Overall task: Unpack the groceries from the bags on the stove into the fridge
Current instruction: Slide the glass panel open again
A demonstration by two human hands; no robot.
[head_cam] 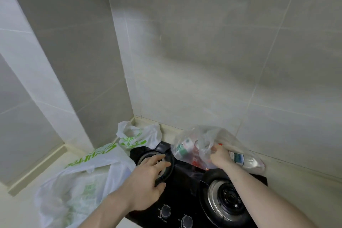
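A black gas stove [187, 189] fills the lower middle of the view. At its back right lies a clear plastic bag [201, 140] holding packaged goods with red and green labels, and a bottle [244, 160] pokes out on its right. My right hand [219, 155] grips this bag's plastic at its front. My left hand [148, 177] hovers over the left burner [167, 157] with fingers spread, holding nothing. A white bag with green print [83, 187] lies to the left of the stove. A second, smaller white bag [138, 138] sits behind it in the corner.
Grey tiled walls close in on the left and behind the stove. The right burner [227, 198] and two control knobs [175, 215] lie near the front edge. Pale countertop [296, 187] runs to the right of the stove.
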